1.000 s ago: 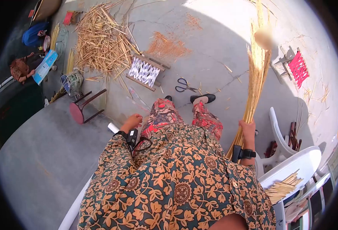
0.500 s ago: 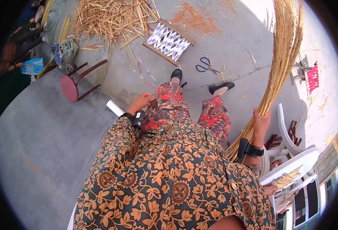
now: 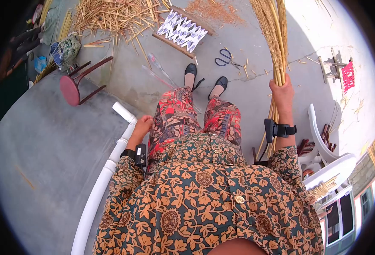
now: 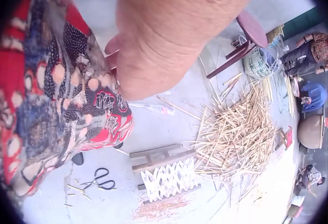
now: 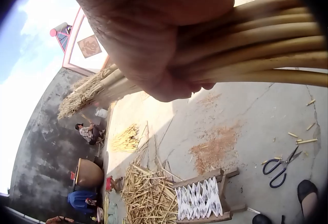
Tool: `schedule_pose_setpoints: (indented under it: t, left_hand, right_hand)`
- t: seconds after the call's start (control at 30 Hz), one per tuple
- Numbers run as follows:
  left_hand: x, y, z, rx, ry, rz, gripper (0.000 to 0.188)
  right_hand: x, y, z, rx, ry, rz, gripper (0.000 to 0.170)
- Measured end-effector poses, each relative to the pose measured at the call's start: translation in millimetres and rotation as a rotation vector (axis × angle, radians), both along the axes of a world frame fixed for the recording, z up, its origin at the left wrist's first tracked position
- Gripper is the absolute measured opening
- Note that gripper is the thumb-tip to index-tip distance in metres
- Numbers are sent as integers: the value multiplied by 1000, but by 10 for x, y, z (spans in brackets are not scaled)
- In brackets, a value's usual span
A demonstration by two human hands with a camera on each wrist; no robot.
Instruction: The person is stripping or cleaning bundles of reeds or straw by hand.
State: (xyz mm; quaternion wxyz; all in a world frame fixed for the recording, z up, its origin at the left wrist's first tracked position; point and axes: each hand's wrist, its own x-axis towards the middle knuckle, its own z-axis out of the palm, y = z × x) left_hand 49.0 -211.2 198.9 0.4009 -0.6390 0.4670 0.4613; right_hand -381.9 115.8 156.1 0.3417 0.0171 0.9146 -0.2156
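Note:
My right hand (image 3: 282,91) grips a bundle of long dry stalks (image 3: 276,38) with bushy heads, held out on the right side. In the right wrist view the fingers wrap round the smooth stems (image 5: 261,42), and the bushy heads (image 5: 79,98) point away to the left. The lower stems run back past the forearm. My left hand (image 3: 143,125) hangs beside the patterned trousers (image 3: 174,119), its fingers loosely curled and holding nothing. In the left wrist view the wrist hides most of that hand (image 4: 115,55).
Ahead on the concrete floor lie scissors (image 3: 228,58), a folding stool (image 3: 183,32) with white webbing and a heap of cut stalks (image 3: 115,17). A white pipe (image 3: 96,195) and a dark red stool (image 3: 70,91) are left; white chairs (image 3: 332,174) stand right. Other people sit farther off.
The right hand has moved forward with the bundle, which first swung right and then back left and more upright. The feet have shifted. The left hand stays by the thigh.

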Motion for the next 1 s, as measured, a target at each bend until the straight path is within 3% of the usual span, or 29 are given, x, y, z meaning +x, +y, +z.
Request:
schedule_pose_setpoints:
  t: [0.1,0.23,0.33,0.5,0.6,0.73,0.77,0.93,1.0]
  left_hand:
    - [-126,-163,84,20,-12,-60,25]
    - [-82,-369,44,-4,-59,-85,27]
    - [-371,-475,-162,-79,-37,-137,26]
    - [-674,-571,-365,-105,132,-85,28]
    - [-812,-566,-518,-66,133,-157,28]
    - [-956,-655,-1281,-225,391,-697,35]
    - [-1516,-624,-1126,-158,292,-714,40]
    - [-2476,-997,-2426,-350,429,-1226,47]
    - [-2948,-886,-2562,-431,449,-1437,49]
  right_hand:
    - [75,103,-31,56,-51,-44,33]
    - [313,434,22,49,61,-93,33]
    - [79,490,-80,87,100,-126,33]
    - [-296,245,175,-15,132,-210,34]
    - [-411,132,460,-56,217,-212,34]
    - [-457,294,587,-108,342,-325,29]
    - [-385,341,583,-137,348,-344,28]
    - [-277,377,333,-255,344,-559,22]
    - [-115,585,190,-335,380,-699,24]
